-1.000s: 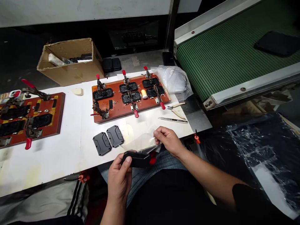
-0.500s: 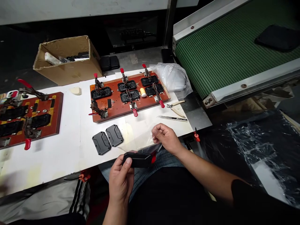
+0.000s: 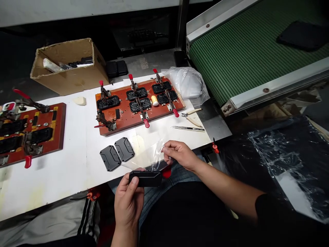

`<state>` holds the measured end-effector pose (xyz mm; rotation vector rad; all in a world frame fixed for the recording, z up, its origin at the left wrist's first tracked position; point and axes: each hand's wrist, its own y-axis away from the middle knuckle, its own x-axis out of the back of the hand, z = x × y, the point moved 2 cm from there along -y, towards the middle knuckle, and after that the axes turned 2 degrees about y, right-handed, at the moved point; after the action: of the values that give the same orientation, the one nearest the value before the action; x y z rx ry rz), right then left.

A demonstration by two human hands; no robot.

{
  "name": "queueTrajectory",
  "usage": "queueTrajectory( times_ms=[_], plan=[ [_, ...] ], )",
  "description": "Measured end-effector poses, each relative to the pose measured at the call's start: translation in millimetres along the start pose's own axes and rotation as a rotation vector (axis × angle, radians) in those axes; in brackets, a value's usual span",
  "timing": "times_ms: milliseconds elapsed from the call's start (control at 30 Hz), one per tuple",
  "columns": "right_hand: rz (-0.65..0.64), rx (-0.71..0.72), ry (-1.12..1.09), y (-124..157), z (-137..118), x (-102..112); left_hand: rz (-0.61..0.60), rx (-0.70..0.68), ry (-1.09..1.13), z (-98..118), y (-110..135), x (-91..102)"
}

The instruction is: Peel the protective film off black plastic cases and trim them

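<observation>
- A black plastic part [image 3: 145,178] is held edge-on in the left hand [image 3: 128,202], the grip closed on it with the thumb laid across its near face; it is kept just off the near edge of the bench [image 3: 51,178], above the lap.
- A clear plastic bag [image 3: 147,158] is pinched at its corner by the right hand [image 3: 180,155], the grip narrow on the film; the bag lies partly on the bench, just behind the black part.
- Two flat black covers [image 3: 117,157] are laid side by side on the bench, touching each other, just left of the bag.
- A red-brown clamp fixture [image 3: 140,103] loaded with black parts is set farther back on the bench.
- A second fixture [image 3: 31,130] is seen at the left edge.
- A cardboard box [image 3: 68,67] stands behind the bench, and a green conveyor belt [image 3: 246,55] runs at the right.
</observation>
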<state>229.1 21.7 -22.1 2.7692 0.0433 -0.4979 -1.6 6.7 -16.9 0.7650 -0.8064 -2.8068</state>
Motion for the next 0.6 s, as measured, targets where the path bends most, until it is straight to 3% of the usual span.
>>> queueTrajectory(
  times_ms=[100, 233, 500, 600],
  plan=[
    [0.04, -0.028, 0.081, 1.0, -0.1, 0.0, 0.007, 0.008, -0.006, -1.2, 0.3, 3.1],
    [0.07, 0.04, 0.156, 3.2, -0.8, -1.3, 0.023, -0.004, -0.013, -2.0, -1.1, 7.7],
    [0.055, 0.015, 0.121, 3.3, 1.6, -0.5, 0.004, -0.02, -0.036, 0.2, 0.4, 12.1],
    [0.086, 0.076, 0.153, 1.7, 0.6, -0.7, 0.003, -0.024, -0.036, -2.0, -1.4, 13.4]
  ],
)
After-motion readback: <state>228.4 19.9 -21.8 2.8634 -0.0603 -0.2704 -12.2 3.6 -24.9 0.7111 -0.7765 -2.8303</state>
